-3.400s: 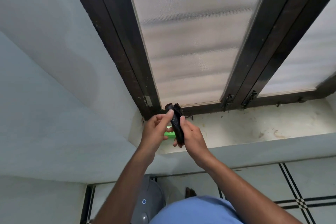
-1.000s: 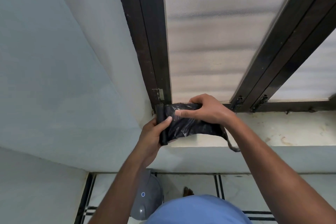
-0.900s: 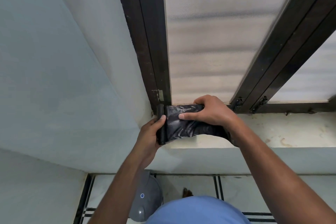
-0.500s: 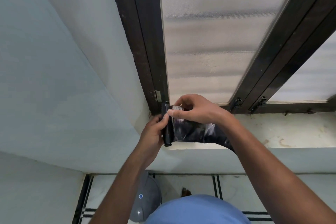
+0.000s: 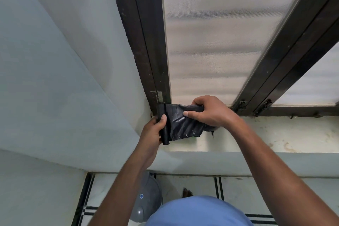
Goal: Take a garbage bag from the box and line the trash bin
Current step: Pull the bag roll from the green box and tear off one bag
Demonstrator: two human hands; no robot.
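Head view: both hands are raised in front of the window sill (image 5: 275, 137), working a black garbage bag roll (image 5: 163, 124). The left hand (image 5: 153, 132) is clenched around the rolled part, which stands roughly upright, thumb pressed on its front. The right hand (image 5: 211, 111) grips the unrolled garbage bag (image 5: 183, 124), thumb on the near face and fingers curled over the top edge; the sheet runs from the roll rightward under that hand, glossy and creased. The bag is held in the air just above the sill, close to the lower left corner of the dark window frame (image 5: 146, 51). Frosted panes (image 5: 211, 33) fill the frame. Below, on the tiled floor (image 5: 192, 183), a grey trash bin (image 5: 148, 200) with a domed lid stands against the wall, partly hidden by the left forearm. A blue shirt (image 5: 198, 213) fills the bottom edge. The box cannot be made out.
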